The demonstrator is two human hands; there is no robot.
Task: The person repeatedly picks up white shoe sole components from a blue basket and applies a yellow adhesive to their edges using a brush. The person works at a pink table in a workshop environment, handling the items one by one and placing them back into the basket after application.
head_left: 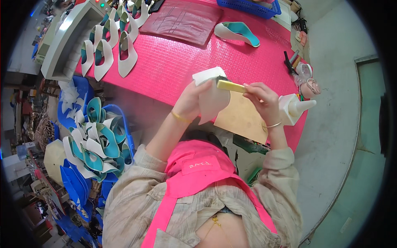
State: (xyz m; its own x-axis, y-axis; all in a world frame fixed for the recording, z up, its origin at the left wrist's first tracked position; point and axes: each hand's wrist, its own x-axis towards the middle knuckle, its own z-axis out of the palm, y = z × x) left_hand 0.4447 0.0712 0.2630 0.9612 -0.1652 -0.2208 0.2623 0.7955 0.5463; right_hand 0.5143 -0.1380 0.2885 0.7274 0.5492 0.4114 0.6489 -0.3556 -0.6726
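Note:
My left hand [190, 99] grips a white shoe upper [214, 103], raised above the near edge of the pink table. A brush [231, 86] with a flat yellow handle is pinched in the fingers of my right hand [264, 101]. Its dark bristle end is at the top edge of the upper; whether it touches is too small to tell. Beneath my hands, a tan board [244, 115] lies at the table's edge. Close by my right wrist is a white bottle [291, 109] with a pointed nozzle.
White uppers [126, 56] stand in rows on the table [165, 68] beside a grey machine [68, 45]. Farther back lie a maroon sheet [184, 20], a teal-lined upper [237, 33] and a blue basket [250, 7]. At left, a blue basin [129, 134] holds several uppers.

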